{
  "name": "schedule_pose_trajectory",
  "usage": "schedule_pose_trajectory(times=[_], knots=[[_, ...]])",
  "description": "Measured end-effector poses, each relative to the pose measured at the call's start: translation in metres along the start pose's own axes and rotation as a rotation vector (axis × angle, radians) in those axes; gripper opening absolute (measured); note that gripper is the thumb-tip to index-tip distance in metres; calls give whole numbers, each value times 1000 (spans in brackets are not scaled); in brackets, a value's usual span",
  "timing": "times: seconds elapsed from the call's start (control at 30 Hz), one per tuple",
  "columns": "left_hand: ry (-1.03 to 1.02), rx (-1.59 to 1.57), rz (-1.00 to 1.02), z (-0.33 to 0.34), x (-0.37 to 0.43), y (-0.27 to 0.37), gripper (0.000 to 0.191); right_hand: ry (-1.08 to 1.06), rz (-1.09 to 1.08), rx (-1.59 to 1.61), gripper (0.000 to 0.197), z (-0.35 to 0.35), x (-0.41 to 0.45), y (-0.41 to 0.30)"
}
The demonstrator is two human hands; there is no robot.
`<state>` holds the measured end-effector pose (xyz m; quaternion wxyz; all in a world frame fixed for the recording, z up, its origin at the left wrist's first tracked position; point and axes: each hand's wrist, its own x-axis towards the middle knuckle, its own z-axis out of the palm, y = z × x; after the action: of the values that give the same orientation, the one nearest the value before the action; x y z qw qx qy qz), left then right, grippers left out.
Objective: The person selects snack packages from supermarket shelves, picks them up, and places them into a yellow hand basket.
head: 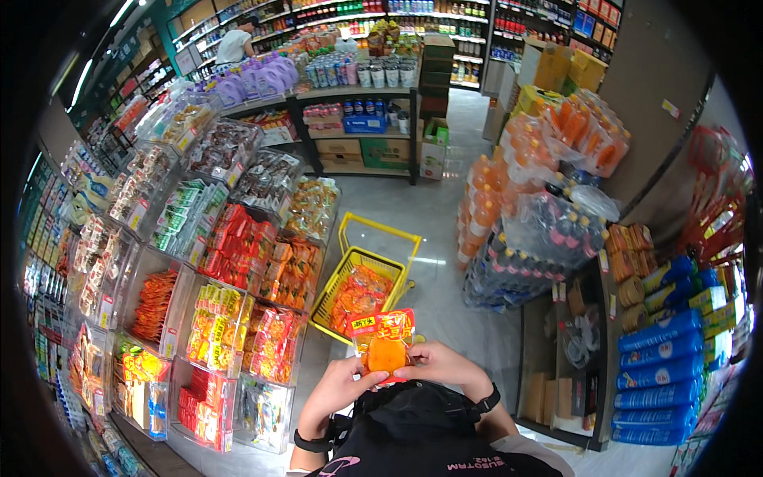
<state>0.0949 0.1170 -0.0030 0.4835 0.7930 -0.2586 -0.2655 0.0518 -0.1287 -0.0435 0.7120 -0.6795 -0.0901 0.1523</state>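
Between both hands a snack packet (386, 352) is held upright in front of my body. It has a red and yellow printed top and a clear window over an orange snack. My left hand (349, 381) pinches its lower left corner, the thumb across the front. On the lower right side, my right hand (444, 366) grips it with thumb and fingers. Just beyond the packet, a yellow shopping basket (319, 313) with a raised yellow handle (381, 223) stands on the floor. Several orange snack packets (369, 286) lie inside the basket.
To the left rise tiered clear bins of packaged snacks (226, 322). Shrink-wrapped orange drink bottles (483, 197) and dark bottles (518, 262) are stacked at right, near a shelf with blue packs (656, 358). Ahead is a display shelf (357, 134). A person (235, 45) stands far back.
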Motion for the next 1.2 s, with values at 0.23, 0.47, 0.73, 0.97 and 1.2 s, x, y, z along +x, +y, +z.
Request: schedule_pose_trajectory(times=[0.23, 0.47, 0.73, 0.97, 1.2], knots=[[-12, 79, 33, 10, -33, 17, 31, -262, 28, 137, 34, 6, -6, -1], [152, -97, -134, 49, -24, 30, 28, -217, -207, -83, 34, -18, -17, -6], [241, -130, 43, 119, 40, 77, 25, -36, -81, -8, 29, -92, -77, -20], [161, -191, 92, 141, 64, 78, 22, -15, -103, -54, 26, -121, -96, -11], [177, -207, -19, 137, 65, 72, 20, 3, -107, -51, 27, -123, -82, -8]])
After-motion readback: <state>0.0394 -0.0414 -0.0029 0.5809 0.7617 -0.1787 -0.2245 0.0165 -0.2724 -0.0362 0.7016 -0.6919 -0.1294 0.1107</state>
